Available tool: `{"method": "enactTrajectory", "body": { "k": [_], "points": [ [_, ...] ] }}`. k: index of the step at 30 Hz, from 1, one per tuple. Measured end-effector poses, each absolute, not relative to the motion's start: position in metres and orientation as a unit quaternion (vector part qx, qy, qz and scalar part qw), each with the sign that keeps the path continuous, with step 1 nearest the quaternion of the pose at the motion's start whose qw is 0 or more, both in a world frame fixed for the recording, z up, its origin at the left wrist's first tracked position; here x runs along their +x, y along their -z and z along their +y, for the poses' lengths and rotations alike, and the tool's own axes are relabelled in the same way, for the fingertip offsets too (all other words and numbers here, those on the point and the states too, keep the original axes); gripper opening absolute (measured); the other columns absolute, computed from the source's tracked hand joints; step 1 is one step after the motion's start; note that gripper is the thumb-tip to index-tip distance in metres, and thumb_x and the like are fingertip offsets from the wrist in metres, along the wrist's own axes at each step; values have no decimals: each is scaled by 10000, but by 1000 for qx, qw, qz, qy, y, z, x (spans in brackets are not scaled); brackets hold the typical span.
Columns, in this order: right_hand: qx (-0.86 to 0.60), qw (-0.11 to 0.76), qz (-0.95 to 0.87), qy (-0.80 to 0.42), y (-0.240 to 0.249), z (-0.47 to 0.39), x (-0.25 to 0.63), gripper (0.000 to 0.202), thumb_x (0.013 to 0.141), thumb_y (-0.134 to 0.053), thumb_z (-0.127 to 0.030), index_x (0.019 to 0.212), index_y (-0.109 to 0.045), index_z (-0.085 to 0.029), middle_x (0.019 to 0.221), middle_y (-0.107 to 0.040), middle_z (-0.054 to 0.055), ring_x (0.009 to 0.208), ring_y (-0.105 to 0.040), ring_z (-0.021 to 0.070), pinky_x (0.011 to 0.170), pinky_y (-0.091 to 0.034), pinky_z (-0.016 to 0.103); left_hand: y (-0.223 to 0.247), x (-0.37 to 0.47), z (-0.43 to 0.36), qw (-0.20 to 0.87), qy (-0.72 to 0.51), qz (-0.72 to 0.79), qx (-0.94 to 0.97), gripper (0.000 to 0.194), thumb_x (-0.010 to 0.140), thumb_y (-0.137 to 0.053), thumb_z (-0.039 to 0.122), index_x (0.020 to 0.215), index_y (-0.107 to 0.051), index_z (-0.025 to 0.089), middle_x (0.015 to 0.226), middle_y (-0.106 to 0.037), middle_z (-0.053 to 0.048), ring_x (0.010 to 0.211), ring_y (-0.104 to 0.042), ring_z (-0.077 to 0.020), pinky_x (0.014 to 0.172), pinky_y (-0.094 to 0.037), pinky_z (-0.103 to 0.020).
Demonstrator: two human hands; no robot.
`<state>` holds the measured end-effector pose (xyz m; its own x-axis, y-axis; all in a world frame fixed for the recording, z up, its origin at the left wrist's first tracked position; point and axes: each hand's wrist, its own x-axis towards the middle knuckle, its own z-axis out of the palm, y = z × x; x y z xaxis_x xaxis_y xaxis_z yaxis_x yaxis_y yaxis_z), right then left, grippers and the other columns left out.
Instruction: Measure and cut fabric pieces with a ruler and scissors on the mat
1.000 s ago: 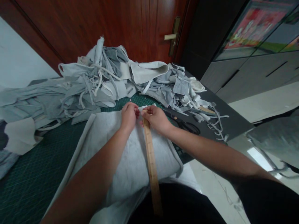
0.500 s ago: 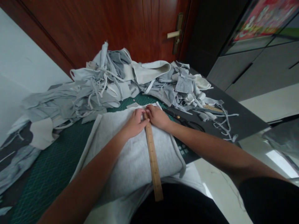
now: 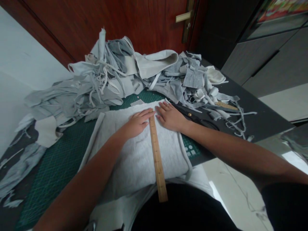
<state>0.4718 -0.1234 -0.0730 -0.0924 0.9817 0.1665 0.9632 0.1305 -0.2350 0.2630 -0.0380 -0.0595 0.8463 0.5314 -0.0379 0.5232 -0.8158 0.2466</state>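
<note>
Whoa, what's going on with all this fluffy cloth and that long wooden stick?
A person has both bare hands on a pale grey piece of soft cloth. A long, flat wooden ruler lies on it, its near end sticking out past the cloth's edge. The left hand has its fingers at the ruler's far end, and the right hand rests spread on the cloth beside it. Under the cloth is a green gridded mat, with grey and cream fabric scraps heaped behind.
</note>
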Motion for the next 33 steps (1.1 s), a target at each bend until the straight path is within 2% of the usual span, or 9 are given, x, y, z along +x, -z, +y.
{"method": "enactTrajectory", "body": {
  "k": [3, 6, 11, 17, 21, 25, 28, 31, 33],
  "points": [
    [-665, 116, -737, -33, 66, -122, 466, 583, 1080, -362, -339, 1577, -443, -45, 1650, -360, 276, 1560, -297, 417, 1258, -250, 552, 60, 258, -38, 94, -33, 295, 950, 606, 1013, -486, 326, 1606, -381, 266, 1708, -336, -65, 1558, -339, -248, 1251, -295, -461],
    [-663, 94, -741, -43, 59, -119, 453, 592, 1050, -405, -267, 1567, -419, 22, 1633, -367, 307, 1540, -331, 436, 1242, -286, 546, 63, 256, -46, 61, -60, 315, 945, 634, 1019, -502, 404, 1607, -359, 214, 1686, -377, -89, 1550, -355, -246, 1254, -294, -451],
    [-611, 152, -774, -67, 59, -125, 425, 567, 998, -419, -157, 1545, -449, -10, 1612, -443, 249, 1510, -415, 346, 1240, -329, 478, 67, 248, -55, 21, -76, 352, 933, 559, 1020, -500, 410, 1520, -477, 161, 1662, -418, -104, 1544, -367, -269, 1257, -298, -436],
    [-639, 157, -751, -57, 67, -134, 427, 571, 1052, -396, -324, 1505, -475, 15, 1629, -388, 293, 1554, -309, 422, 1251, -214, 635, 67, 241, -58, 3, -88, 360, 929, 505, 1053, -438, 419, 1499, -513, 195, 1658, -424, -103, 1539, -376, -261, 1256, -299, -440],
    [-616, 143, -772, -59, 63, -139, 432, 818, 955, -575, -576, 1544, -452, -22, 1646, -347, 306, 1542, -282, 499, 1235, -190, 688, 54, 250, -58, -3, -43, 372, 927, 501, 1030, -476, 380, 1498, -522, 205, 1633, -445, -136, 1485, -431, -331, 1197, -373, -508],
    [-639, 140, -754, -51, 65, -139, 434, 753, 986, -530, -429, 1575, -403, 22, 1644, -346, 307, 1552, -302, 442, 1272, -227, 565, 34, 272, -61, -7, 14, 381, 924, 472, 996, -502, 302, 1463, -552, 253, 1440, -589, -159, 1293, -575, -352, 1040, -500, -513],
    [-669, 139, -730, -31, 71, -136, 437, 696, 1024, -437, -341, 1578, -368, 73, 1631, -356, 319, 1553, -311, 422, 1278, -237, 518, 30, 293, -70, -12, 22, 427, 904, 359, 1017, -476, 355, 1328, -630, 266, 1269, -640, -158, 1191, -609, -370, 918, -545, -514],
    [-684, 139, -716, -21, 74, -135, 443, 652, 1045, -369, -295, 1571, -369, 89, 1629, -357, 319, 1552, -324, 405, 1276, -258, 497, 38, 311, -79, -31, -8, 483, 875, 342, 1041, -433, 405, 1270, -641, 260, 1264, -632, -179, 1180, -601, -412, 889, -535, -586],
    [-685, 142, -714, -21, 74, -135, 448, 637, 1043, -375, -286, 1567, -380, 75, 1638, -351, 306, 1556, -324, 387, 1274, -270, 494, 46, 317, -78, -47, -45, 486, 871, 361, 1051, -415, 386, 1322, -610, 251, 1341, -614, -189, 1230, -578, -424, 957, -489, -660]
  ]
}}
